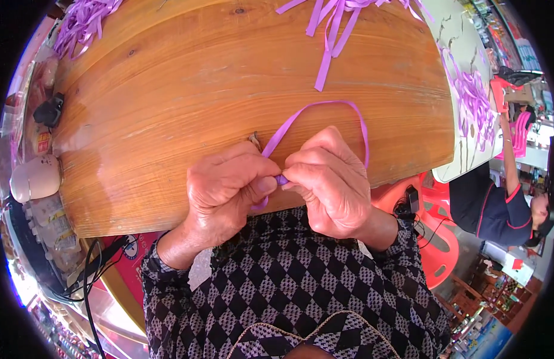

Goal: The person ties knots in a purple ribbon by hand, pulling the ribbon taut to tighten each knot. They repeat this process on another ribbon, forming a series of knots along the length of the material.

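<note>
Both hands, left (229, 191) and right (328, 182), pinch 1 purple ribbon strip (325, 103) at the wooden surface (169, 90) edge: loop formed, knot looks unfinished, more strips (334, 21) untouched.

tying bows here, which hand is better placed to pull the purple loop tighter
Probably the right hand: the ribbon loop arcs down along its side, while the left hand pinches the crossing.
</note>
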`<action>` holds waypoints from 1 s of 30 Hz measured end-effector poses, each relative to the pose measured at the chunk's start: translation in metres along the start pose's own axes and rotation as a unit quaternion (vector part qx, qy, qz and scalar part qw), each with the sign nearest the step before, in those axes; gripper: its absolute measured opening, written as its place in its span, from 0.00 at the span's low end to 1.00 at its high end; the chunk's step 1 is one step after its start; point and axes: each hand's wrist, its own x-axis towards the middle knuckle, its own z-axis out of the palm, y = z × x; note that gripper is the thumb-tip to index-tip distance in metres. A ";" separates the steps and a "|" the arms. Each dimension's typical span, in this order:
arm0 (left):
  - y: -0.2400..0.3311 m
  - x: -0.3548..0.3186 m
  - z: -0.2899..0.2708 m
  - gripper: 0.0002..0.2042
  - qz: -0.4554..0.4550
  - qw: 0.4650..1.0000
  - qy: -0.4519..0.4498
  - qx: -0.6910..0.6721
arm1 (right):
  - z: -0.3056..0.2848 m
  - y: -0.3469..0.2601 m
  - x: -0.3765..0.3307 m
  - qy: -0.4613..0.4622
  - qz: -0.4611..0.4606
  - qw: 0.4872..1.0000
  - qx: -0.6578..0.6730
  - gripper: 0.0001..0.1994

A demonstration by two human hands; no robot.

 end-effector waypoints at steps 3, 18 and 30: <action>0.006 0.004 -0.002 0.04 0.028 1.000 -0.005 -0.001 | 0.001 -0.001 0.006 0.064 -0.002 0.998 -0.005 0.11; 0.008 -0.007 0.002 0.06 0.065 0.984 0.051 0.159 | -0.006 -0.010 0.006 0.011 0.113 0.990 0.079 0.09; 0.004 -0.014 0.010 0.04 -0.033 0.992 0.067 0.103 | -0.002 -0.015 0.006 0.005 0.182 0.978 0.104 0.07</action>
